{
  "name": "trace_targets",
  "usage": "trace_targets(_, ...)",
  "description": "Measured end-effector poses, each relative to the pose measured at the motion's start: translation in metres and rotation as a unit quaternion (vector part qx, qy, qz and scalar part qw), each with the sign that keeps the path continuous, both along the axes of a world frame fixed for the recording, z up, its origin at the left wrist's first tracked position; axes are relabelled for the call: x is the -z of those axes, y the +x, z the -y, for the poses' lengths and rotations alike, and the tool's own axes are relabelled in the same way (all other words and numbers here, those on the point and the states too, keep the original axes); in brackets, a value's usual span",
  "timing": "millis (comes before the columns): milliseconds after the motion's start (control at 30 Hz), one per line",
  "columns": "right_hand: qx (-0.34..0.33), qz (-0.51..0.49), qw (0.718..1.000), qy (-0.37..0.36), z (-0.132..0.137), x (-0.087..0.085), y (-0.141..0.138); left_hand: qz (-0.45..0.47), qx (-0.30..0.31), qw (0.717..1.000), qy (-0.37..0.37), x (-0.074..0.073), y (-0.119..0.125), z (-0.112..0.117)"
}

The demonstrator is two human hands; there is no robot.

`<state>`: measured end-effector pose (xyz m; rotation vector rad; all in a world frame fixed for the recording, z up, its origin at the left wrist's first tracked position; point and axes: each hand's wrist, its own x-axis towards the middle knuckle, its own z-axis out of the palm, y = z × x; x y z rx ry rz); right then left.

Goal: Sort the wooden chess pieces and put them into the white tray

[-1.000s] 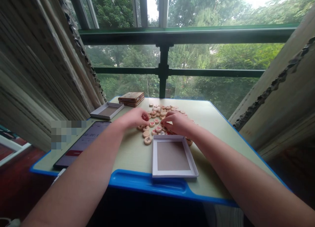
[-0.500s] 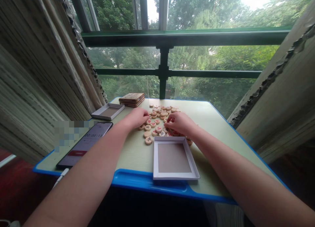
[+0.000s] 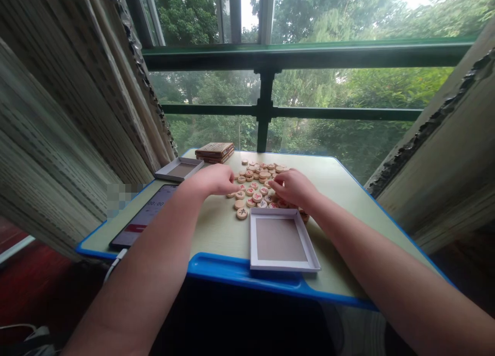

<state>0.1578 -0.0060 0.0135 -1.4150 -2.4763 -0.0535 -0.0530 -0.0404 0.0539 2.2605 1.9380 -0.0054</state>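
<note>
Round wooden Chinese chess pieces (image 3: 257, 197), marked with red or black characters, lie spread and partly stacked on the table. My left hand (image 3: 217, 180) is at the left side of the pile, fingers curled together and pointing down among the pieces. Over the right side of the pile is my right hand (image 3: 294, 187), its thumb and fingers drawn together low against the pieces. Whatever either hand grips is hidden by the fingers. Just in front of the pile is a shallow white box tray (image 3: 253, 242) with only its bare grey bottom showing inside.
A second shallow box part (image 3: 167, 175) and a brown folded board or box (image 3: 214, 151) stand at the back left. A phone (image 3: 135, 224) with a cable lies on the left, partly behind my forearm. The table (image 3: 216, 232) has a blue edge; curtains flank the window.
The view has shifted, so the table sits further right and slightly higher. My right hand has moved a little rightward over the pieces; my left hand stays at the pile's left side.
</note>
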Motion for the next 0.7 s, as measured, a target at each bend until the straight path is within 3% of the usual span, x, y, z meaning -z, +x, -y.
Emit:
trace_targets(167,-0.018,-0.038,0.998,0.036,0.001,0.002,0.000,0.021,0.021,0.997,-0.071,0.003,-0.002,-0.001)
trace_targets(333,-0.075,-0.004,0.997,-0.001,-0.012,0.014,0.004,0.011,0.005,0.996,-0.086,0.008,-0.003,-0.005)
trace_targets(567,-0.038,0.022,0.999,0.006,-0.012,0.016,0.000,0.043,0.000,0.995,-0.094,0.004,0.000,-0.002)
trace_targets(700,-0.085,0.030,0.996,-0.001,-0.010,0.016,-0.002,0.086,0.020,0.990,-0.112,0.002,0.001,0.000)
